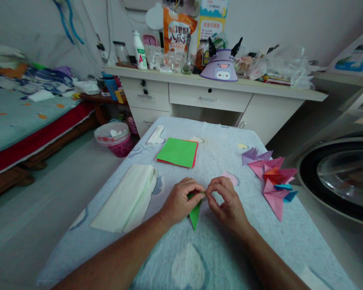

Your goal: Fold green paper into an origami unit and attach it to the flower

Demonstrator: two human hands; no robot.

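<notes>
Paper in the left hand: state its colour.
The paper is green; see the head view.

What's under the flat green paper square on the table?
Red paper shows at the right edge of the green square. Anything else beneath is covered, so how many sheets lie there cannot be told.

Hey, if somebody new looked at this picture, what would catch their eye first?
Probably the bright green folded paper near the middle, pinched in the left hand, with the right hand's fingertips close by its upper end. Next would likely be the pink, red, purple and blue folded shapes along the right side of the cloth-covered table, then the flat green square lying beyond the hands.
</notes>
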